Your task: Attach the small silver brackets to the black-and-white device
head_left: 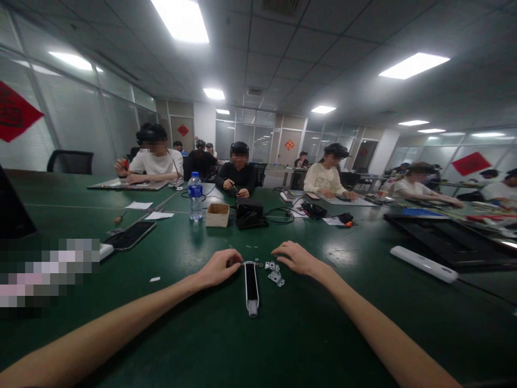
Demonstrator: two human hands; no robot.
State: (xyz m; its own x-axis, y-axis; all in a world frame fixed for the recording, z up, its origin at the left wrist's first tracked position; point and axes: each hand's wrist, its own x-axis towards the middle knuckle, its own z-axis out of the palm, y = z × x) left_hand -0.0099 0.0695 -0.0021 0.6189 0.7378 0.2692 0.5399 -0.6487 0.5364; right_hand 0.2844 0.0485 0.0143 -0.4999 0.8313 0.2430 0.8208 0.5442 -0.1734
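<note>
I see the device [251, 285] on the green table [181, 345], metal pieces [276, 277] beside it. My left hand [220, 268] curls at its far end, pinch unclear; my right hand [297, 258] spreads loosely. People [329, 175] sit beyond under ceiling lights [183, 20].

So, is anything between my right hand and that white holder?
Yes, some small metal parts lie on the table between your right hand and the white holder, close to the holder's right side.
</note>
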